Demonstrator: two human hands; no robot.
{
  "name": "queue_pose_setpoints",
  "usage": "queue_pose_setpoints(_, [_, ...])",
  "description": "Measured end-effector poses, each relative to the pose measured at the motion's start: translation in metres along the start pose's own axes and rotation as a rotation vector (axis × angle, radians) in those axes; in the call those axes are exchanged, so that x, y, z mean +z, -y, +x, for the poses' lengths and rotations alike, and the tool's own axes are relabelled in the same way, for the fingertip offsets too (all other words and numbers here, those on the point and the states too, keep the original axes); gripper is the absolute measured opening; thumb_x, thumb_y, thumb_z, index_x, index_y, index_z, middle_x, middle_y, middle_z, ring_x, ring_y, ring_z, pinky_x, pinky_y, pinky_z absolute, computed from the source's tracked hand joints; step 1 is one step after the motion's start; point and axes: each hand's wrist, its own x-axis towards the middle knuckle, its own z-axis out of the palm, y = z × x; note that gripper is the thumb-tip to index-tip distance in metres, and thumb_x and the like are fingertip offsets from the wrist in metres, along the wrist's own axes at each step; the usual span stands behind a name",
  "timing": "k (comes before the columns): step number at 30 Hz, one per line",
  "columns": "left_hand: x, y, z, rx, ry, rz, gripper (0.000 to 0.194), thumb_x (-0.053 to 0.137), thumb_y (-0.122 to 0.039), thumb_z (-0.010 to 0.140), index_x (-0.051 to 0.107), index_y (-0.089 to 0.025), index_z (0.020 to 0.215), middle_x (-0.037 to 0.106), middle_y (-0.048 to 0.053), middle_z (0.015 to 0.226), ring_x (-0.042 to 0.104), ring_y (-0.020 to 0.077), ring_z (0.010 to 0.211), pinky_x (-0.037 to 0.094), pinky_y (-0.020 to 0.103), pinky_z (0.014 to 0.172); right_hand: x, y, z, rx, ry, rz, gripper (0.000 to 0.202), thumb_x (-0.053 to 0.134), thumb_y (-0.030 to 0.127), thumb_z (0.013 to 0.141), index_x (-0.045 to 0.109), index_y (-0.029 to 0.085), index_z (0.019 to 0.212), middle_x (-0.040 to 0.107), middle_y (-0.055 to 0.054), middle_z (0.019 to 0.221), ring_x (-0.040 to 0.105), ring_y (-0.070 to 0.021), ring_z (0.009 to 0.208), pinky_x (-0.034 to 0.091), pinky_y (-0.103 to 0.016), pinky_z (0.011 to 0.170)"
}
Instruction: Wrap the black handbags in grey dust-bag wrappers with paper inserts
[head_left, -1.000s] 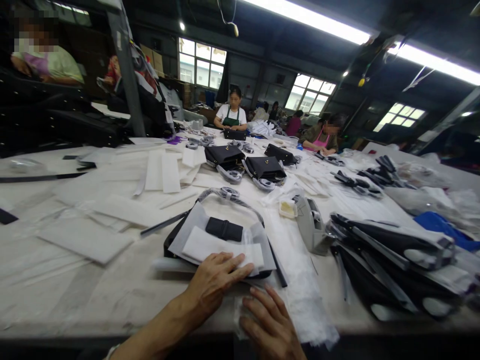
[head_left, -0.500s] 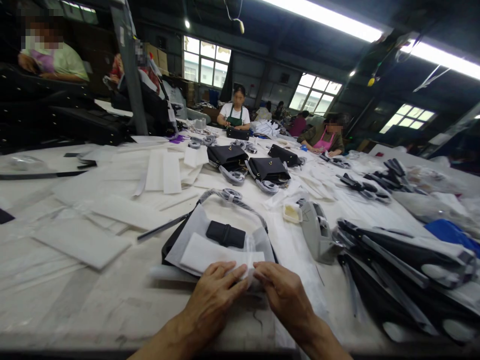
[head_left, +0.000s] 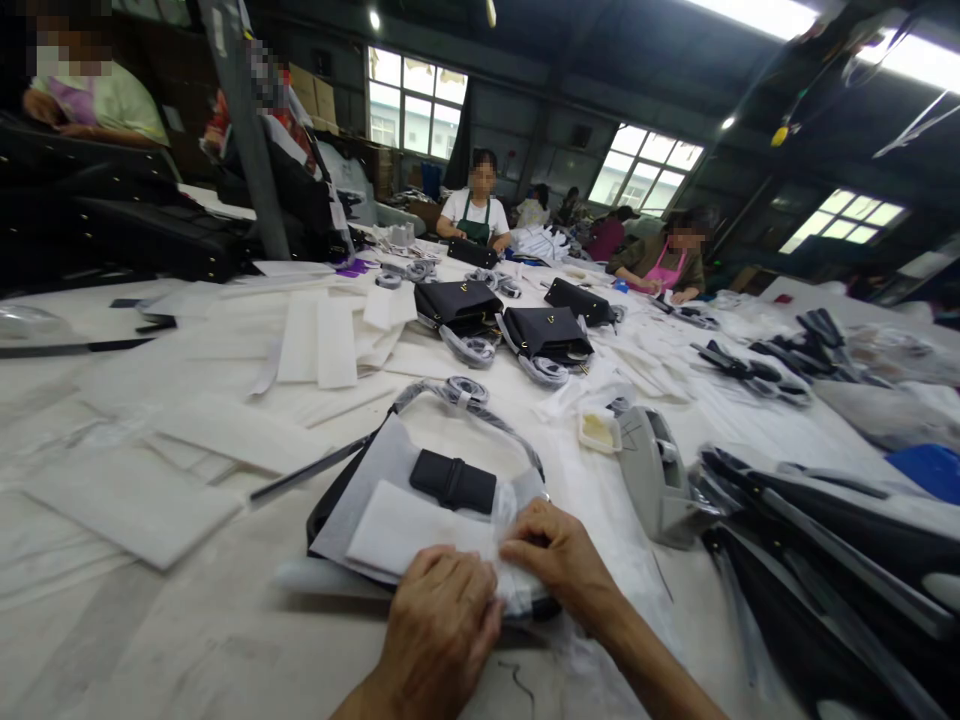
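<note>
A black handbag (head_left: 319, 520) lies on the table in front of me, its strap (head_left: 495, 428) looped behind it in clear wrapping. White tissue paper (head_left: 379, 462) covers the bag, and on this rest a folded white foam sheet (head_left: 401, 530) and a small black strap piece (head_left: 451, 482) with a band around its middle. My left hand (head_left: 444, 625) is closed over the near edge of the foam sheet, fingers bent together. Just right of it, my right hand (head_left: 559, 555) pinches thin translucent wrapping (head_left: 510, 510) at the bag's right side. My fingertips partly hide both materials.
White foam sheets (head_left: 135, 510) spread across the left. A grey tape dispenser (head_left: 652, 480) and a small white tray (head_left: 598, 432) stand to the right, beside several black bag parts (head_left: 840, 600). Further back are black handbags (head_left: 547, 335) and co-workers, one in a green apron (head_left: 476, 222).
My right hand has moved up along the bag's right side and now pinches the wrapping. My left hand has curled its fingers and shifted slightly nearer to me. The view has turned slightly.
</note>
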Motion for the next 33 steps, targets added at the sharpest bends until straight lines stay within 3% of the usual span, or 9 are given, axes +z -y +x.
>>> queue_pose_setpoints(6, [-0.004,0.006,-0.004,0.123,0.061,0.051,0.024,0.044,-0.024,0.101,0.063,-0.024,0.117,0.071,0.002,0.099,0.064,0.0177,0.093,0.042,0.037,0.095,0.002,-0.009,0.006,0.182,0.053,0.009,0.010,0.072,0.012,0.069,0.067,0.019,0.065,0.061,0.004,0.065,0.056,-0.0131,0.065,0.041,-0.024,0.061])
queue_pose_setpoints(9, [-0.004,0.007,-0.007,0.144,0.039,0.082,0.024,0.046,-0.033,0.102,0.065,-0.026,0.115,0.071,0.003,0.104,0.064,0.0178,0.098,0.039,0.037,0.100,-0.002,-0.004,0.013,0.280,0.096,-0.089,0.018,0.078,0.016,0.065,0.062,0.020,0.074,0.054,0.008,0.060,0.048,-0.0108,0.057,0.032,-0.023,0.052])
queue_pose_setpoints(14, [-0.003,0.007,-0.008,0.279,0.029,0.159,0.020,0.050,-0.032,0.101,0.066,-0.022,0.107,0.067,0.004,0.126,0.057,0.0176,0.119,0.028,0.038,0.113,-0.002,0.004,0.022,0.307,0.044,-0.314,0.027,0.082,0.025,0.064,0.056,0.022,0.071,0.051,0.009,0.057,0.042,-0.0104,0.054,0.024,-0.024,0.051])
queue_pose_setpoints(19, [0.001,0.008,-0.010,0.249,0.047,0.155,0.026,0.047,-0.039,0.102,0.065,-0.023,0.111,0.071,0.002,0.118,0.060,0.0174,0.116,0.022,0.039,0.117,-0.005,-0.005,0.022,0.313,-0.011,0.017,0.019,0.071,0.035,0.072,0.058,0.021,0.072,0.049,0.008,0.051,0.045,-0.0101,0.047,0.030,-0.022,0.046])
queue_pose_setpoints(22, [0.006,0.012,-0.016,0.282,0.057,0.160,0.035,0.040,-0.041,0.104,0.062,-0.021,0.121,0.070,0.005,0.120,0.058,0.0193,0.119,0.021,0.041,0.118,-0.037,-0.013,0.009,0.331,-0.206,0.148,0.031,0.063,0.050,0.077,0.063,0.020,0.080,0.056,0.004,0.056,0.051,-0.0131,0.046,0.034,-0.024,0.043])
queue_pose_setpoints(25, [0.012,0.016,-0.023,0.313,0.051,0.178,0.039,0.037,-0.041,0.104,0.059,-0.020,0.129,0.068,0.007,0.123,0.055,0.0213,0.123,0.018,0.045,0.119,-0.092,-0.026,-0.017,0.317,-0.584,-0.008,0.042,0.063,0.059,0.075,0.067,0.019,0.086,0.067,-0.003,0.069,0.062,-0.0199,0.061,0.046,-0.029,0.055])
queue_pose_setpoints(27, [0.017,0.019,-0.027,0.315,0.038,0.191,0.040,0.040,-0.041,0.103,0.058,-0.020,0.131,0.067,0.007,0.124,0.054,0.0223,0.124,0.017,0.046,0.120,-0.129,-0.038,-0.035,0.338,-0.739,-0.167,0.045,0.061,0.061,0.075,0.070,0.019,0.090,0.073,-0.007,0.082,0.068,-0.0254,0.075,0.051,-0.035,0.070])
queue_pose_setpoints(30, [0.023,0.022,-0.028,0.320,-0.046,0.174,0.039,0.042,-0.042,0.102,0.059,-0.021,0.130,0.069,0.006,0.121,0.056,0.0221,0.121,0.017,0.044,0.120,-0.173,-0.058,-0.052,0.401,-0.750,-0.324,0.049,0.055,0.059,0.074,0.073,0.019,0.096,0.076,-0.010,0.099,0.069,-0.0312,0.093,0.051,-0.040,0.084])
queue_pose_setpoints(33, [0.025,0.027,-0.027,0.332,-0.076,0.153,0.036,0.040,-0.037,0.103,0.060,-0.022,0.129,0.070,0.005,0.119,0.058,0.0207,0.118,0.015,0.043,0.120,-0.199,-0.074,-0.053,0.428,-0.708,-0.374,0.047,0.052,0.054,0.075,0.075,0.018,0.093,0.077,-0.011,0.096,0.070,-0.0307,0.095,0.053,-0.040,0.085])
